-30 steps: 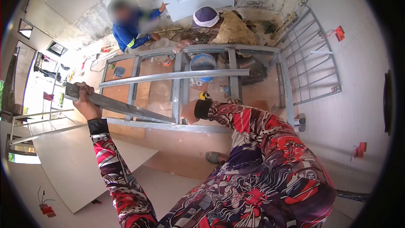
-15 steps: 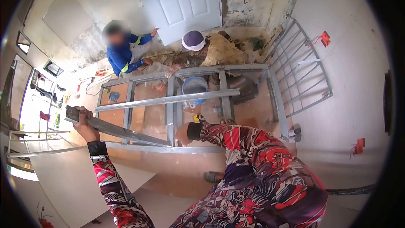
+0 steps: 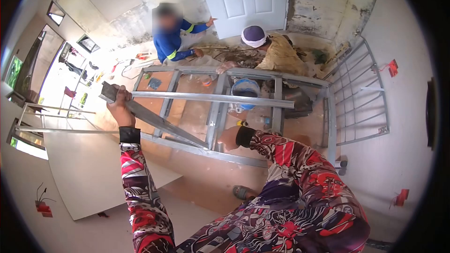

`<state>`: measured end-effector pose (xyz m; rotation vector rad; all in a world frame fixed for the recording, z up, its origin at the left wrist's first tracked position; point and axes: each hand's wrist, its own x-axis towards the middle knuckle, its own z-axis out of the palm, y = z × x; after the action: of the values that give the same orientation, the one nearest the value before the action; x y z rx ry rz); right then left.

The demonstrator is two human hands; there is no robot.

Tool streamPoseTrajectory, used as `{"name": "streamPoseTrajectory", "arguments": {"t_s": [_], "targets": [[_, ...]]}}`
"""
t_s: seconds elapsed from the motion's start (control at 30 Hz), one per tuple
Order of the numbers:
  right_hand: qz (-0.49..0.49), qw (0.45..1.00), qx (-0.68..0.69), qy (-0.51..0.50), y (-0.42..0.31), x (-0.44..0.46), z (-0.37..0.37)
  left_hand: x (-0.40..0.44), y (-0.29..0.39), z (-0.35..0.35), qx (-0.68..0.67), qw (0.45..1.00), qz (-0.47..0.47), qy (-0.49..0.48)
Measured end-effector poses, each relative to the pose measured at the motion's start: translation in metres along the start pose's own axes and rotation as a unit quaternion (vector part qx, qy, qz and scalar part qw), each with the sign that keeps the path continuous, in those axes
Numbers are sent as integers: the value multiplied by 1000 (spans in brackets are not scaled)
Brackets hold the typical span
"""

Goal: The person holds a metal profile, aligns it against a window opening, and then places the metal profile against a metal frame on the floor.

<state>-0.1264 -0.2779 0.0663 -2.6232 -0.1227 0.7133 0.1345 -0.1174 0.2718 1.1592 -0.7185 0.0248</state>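
Observation:
My left hand is wrapped round the outer end of a grey metal bar. The bar slants down to the right, and its far end meets the near side of a large grey metal frame. Beside that end is my right hand, over the frame's near rail; its fingers are blurred, and whether it grips anything cannot be made out. A second long metal bar lies across the frame's crosspieces. A small yellow item shows just beyond my right hand.
Behind the frame, a person in blue touches a white door; another person in tan crouches near a blue bucket. A metal grille leans at the right wall. A pale panel lies at the lower left.
The view has swung, so the whole scene sits further right. My left hand still holds the bar, and both hands keep about the same places on the frame and bar.

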Motion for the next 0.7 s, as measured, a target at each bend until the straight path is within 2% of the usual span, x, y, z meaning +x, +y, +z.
{"name": "streamPoseTrajectory", "arguments": {"t_s": [0.7], "targets": [[2, 1000, 5, -12, 0, -1, 0, 1, 0, -3, -4, 1000, 7, -10]]}}
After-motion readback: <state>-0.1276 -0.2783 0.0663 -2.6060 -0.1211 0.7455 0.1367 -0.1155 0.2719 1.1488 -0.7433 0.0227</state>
